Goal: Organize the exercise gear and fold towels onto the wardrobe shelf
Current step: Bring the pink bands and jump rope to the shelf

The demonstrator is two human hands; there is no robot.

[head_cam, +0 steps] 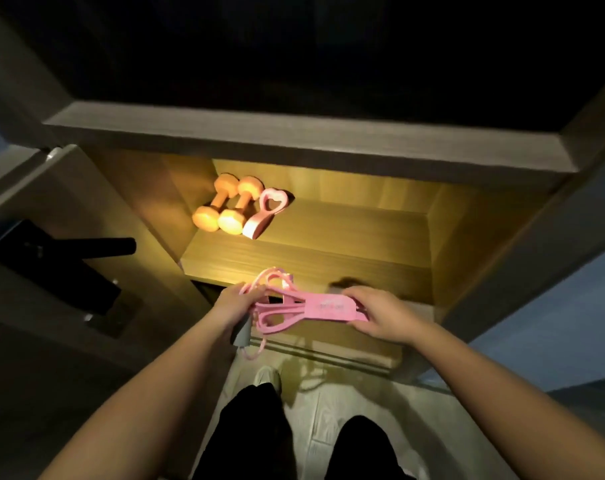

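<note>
Lit wooden wardrobe shelf (329, 244), 1, holding gear pushed to its back-left corner, likely to leave room. Orange dumbbells (225, 206), 2, side by side; pink heart-ended grip piece (264, 213), 1, touching them. Pink rubber resistance band (304, 310), 1, held stretched before the shelf edge: left hand (235, 303) closed on its loops, right hand (380, 315) pinching its flat end, probably to tidy it. No towels in view.

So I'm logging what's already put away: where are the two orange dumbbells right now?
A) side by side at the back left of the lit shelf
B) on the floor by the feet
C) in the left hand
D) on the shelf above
A: the dumbbells lie side by side at the lit shelf's back left, beside the pink heart-handled piece.
</note>
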